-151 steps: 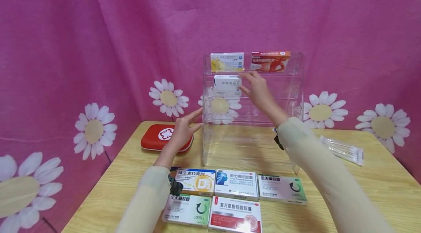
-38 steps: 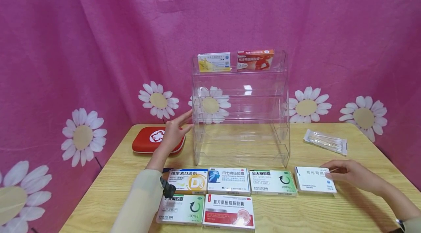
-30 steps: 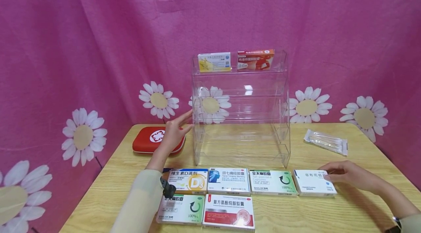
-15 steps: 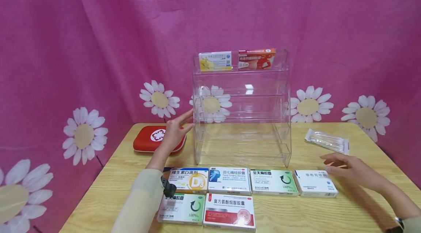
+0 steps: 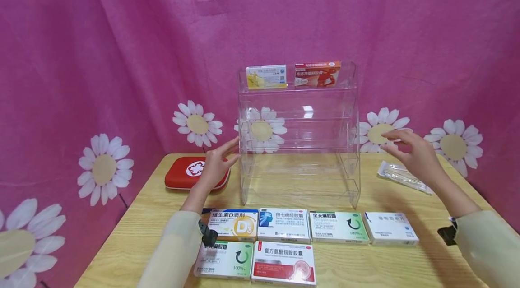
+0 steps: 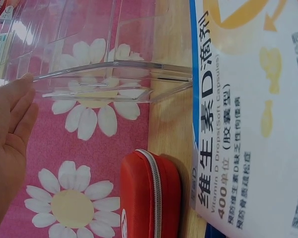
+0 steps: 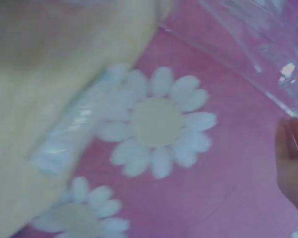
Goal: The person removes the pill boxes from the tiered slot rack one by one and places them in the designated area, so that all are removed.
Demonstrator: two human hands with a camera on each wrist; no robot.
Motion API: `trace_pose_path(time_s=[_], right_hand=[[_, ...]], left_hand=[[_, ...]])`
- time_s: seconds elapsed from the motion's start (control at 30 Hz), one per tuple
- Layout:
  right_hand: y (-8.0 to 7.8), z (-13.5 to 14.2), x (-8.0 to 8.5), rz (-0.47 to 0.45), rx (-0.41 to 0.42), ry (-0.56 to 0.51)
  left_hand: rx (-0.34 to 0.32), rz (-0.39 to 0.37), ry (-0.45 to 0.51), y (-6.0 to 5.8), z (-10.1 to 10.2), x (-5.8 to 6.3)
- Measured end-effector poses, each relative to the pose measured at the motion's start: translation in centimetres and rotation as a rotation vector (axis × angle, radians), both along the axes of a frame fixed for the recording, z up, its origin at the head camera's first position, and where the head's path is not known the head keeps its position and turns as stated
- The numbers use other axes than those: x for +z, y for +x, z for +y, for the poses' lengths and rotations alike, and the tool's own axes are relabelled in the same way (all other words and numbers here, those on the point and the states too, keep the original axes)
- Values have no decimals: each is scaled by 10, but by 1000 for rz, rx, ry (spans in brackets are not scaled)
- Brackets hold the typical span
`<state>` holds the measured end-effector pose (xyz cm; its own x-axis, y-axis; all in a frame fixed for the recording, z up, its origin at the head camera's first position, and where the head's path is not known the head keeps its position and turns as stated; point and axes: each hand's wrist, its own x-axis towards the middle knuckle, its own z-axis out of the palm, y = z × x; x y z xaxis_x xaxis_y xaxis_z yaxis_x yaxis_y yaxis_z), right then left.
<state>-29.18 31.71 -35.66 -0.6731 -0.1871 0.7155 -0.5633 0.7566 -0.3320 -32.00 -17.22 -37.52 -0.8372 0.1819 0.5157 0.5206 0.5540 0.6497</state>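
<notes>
A clear acrylic display rack (image 5: 298,161) stands on the table. My left hand (image 5: 216,164) rests its fingertips against the rack's left side, fingers fairly straight. My right hand (image 5: 418,155) is raised to the right of the rack, fingers loosely bent, holding nothing. A white-and-yellow medicine box (image 5: 266,76) and a red medicine box (image 5: 318,75) stand on the top tier. Below my right hand, a white medicine box (image 5: 391,228) lies flat at the right end of the row. In the left wrist view, the vitamin D box (image 6: 253,119) fills the right side.
In front of the rack lie a blue-and-white box (image 5: 283,225), two green-and-white boxes (image 5: 339,227) and a red-and-white box (image 5: 283,263). A red zip case (image 5: 183,174) is behind my left wrist. A packet of cotton swabs (image 5: 402,176) lies at the right. A pink curtain hangs behind.
My right hand took the white medicine box from the rack's second tier, laid it at the row's right end, let go and rose up and left. My left hand stayed against the rack.
</notes>
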Motion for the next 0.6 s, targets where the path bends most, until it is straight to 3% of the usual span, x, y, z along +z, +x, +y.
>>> trace_pose_path(time_s=[0.3,0.43,0.6], right_hand=[[-50,-58,60,204,-29,-71],[-71,-77,80,236,-23,-103],[-90,-95,102,261,-37,-66]], left_hand=[[-5,15,8,-2,-2,0],[-1,9,9,-2,-2,-1],[-1,-12,7,0,-3,-2]])
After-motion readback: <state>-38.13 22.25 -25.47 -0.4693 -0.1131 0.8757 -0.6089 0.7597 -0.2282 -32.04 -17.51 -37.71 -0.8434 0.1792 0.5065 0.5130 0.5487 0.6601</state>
